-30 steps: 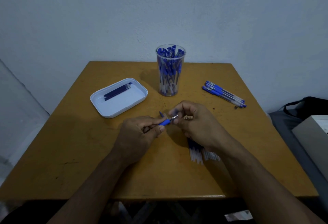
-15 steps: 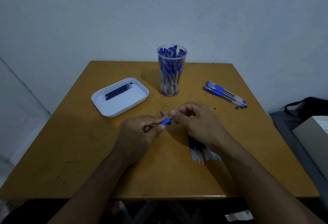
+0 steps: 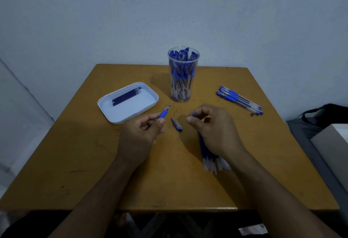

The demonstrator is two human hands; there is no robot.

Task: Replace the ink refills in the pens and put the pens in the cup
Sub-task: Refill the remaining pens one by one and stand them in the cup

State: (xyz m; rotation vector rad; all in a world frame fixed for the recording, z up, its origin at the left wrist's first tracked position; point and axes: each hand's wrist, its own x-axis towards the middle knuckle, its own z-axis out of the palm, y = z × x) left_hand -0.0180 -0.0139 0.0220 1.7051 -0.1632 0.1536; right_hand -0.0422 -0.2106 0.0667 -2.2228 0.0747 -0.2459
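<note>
Pen [image 3: 164,113] pinched in left hand [image 3: 140,136]; right hand [image 3: 212,130] curled nearby, seemingly holding nothing.

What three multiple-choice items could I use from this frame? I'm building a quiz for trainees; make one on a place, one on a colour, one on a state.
1. Where does the loose pen cap lie?
A. in the white tray
B. on the table between the hands
C. inside the cup

2. What colour is the pen's grip?
A. red
B. green
C. blue

3. What is the state of the clear cup?
A. upright, holding many pens
B. tipped over
C. empty

Answers:
1 B, the cap rests on the table between the left hand and the right hand.
2 C, the section of the pen above the left fingers is blue.
3 A, it stands upright, with blue caps at its rim.
</note>
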